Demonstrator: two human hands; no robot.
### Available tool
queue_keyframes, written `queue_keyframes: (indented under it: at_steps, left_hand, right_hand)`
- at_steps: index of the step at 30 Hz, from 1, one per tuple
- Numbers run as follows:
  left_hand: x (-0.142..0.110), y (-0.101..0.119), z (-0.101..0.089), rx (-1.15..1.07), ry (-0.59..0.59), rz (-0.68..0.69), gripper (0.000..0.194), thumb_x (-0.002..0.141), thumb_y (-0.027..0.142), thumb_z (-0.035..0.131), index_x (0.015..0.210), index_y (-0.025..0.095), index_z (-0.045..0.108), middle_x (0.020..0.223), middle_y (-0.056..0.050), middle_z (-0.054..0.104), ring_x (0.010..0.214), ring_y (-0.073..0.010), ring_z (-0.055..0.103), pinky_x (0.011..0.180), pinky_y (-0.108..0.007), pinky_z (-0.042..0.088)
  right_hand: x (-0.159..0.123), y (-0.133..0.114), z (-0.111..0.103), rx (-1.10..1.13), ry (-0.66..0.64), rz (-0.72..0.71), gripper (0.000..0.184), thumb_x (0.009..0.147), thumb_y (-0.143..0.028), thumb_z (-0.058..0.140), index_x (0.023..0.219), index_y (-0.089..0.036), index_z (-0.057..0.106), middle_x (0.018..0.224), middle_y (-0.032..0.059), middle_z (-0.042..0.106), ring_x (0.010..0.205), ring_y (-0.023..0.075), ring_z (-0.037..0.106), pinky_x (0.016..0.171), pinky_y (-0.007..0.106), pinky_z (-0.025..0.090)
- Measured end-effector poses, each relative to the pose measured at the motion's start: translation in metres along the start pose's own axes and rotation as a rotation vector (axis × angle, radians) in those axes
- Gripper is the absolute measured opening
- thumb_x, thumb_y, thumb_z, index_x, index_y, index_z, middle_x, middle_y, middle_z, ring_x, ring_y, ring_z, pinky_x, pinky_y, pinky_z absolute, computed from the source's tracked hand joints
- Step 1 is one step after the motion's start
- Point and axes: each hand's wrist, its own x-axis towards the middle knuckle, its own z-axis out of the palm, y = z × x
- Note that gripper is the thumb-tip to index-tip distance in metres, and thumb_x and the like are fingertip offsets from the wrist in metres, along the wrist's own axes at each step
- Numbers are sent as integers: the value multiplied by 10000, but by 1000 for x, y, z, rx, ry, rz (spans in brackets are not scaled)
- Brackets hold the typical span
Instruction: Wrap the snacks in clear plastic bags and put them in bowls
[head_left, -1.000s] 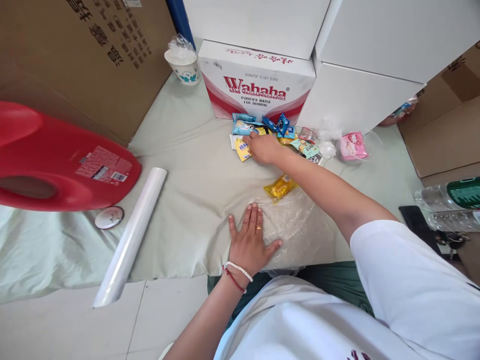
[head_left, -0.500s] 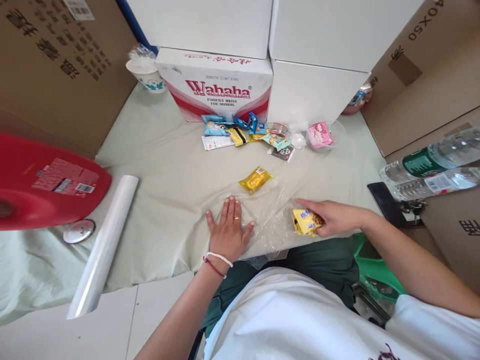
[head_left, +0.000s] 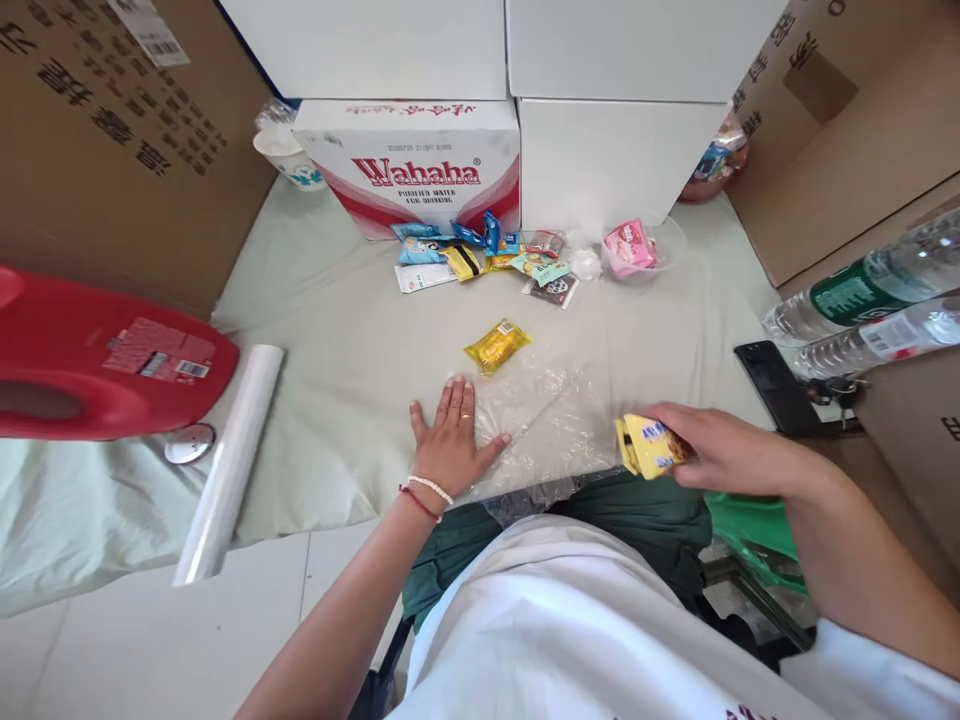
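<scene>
My left hand (head_left: 450,445) lies flat with fingers spread, on the table at the left edge of a clear plastic film (head_left: 555,420). The film is spread and wrinkled, its near side hanging over the table's front edge. Just beyond my left fingertips lies a yellow wrapped snack packet (head_left: 498,346). My right hand (head_left: 705,450) is closed around a yellow snack packet (head_left: 654,447) with blue lettering, right of the film. A second yellow piece shows at its left; whether it is a separate packet I cannot tell.
Several snack packets (head_left: 461,262) lie before a white-and-red water carton (head_left: 420,170). A clear bowl (head_left: 667,255) holds a pink packet. A film roll (head_left: 232,460) and red jug (head_left: 150,360) are left. Bottles (head_left: 847,300) and a phone (head_left: 776,385) are right.
My right hand has moved right and a little nearer with the yellow packet. More of the film now shows spread flat between my hands. My left hand stays flat.
</scene>
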Motion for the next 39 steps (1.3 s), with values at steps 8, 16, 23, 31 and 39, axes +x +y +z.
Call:
queue_keyframes:
  at_steps: [8,16,23,31,39]
  left_hand:
    - [-9,2,2,-16,43,2,953,967,718,348,1650,75,175,1680,-277,244,1580,-372,268,1222,-742,-7]
    - [-24,-5,-6,-105,121,27,848,955,549,463,1640,101,243,1688,-243,266,1590,-371,244,1258,-686,41]
    - [-64,-16,-19,-207,287,412,625,809,98,459,1411,231,563,1547,-110,561,1551,-247,368,1302,-606,134]
    - [-97,-14,11,-84,247,433,584,911,158,620,1428,427,567,1548,-59,560,1494,-260,461,1304,-611,53]
    - [-82,15,4,-391,427,255,172,957,282,581,944,293,752,1185,-48,778,1391,-249,571,1264,-557,286]
  right_hand:
    - [120,-80,3,-407,30,-286,420,857,-269,668,1256,-178,573,1173,128,672,947,272,703,707,307,468]
    - [151,-86,30,-454,70,-269,791,842,-366,783,1519,-200,408,1373,167,566,978,302,716,717,345,528]
    - [118,-63,31,-287,223,-325,587,949,-337,680,1486,-239,462,1510,144,492,1127,281,670,837,369,561]
    - [47,27,91,-202,338,-394,610,943,-345,682,1516,-250,497,1568,160,471,1419,355,426,1160,591,425]
    - [62,22,88,16,460,-511,236,1031,-301,514,1073,-239,738,1291,133,667,1232,274,563,1046,499,496]
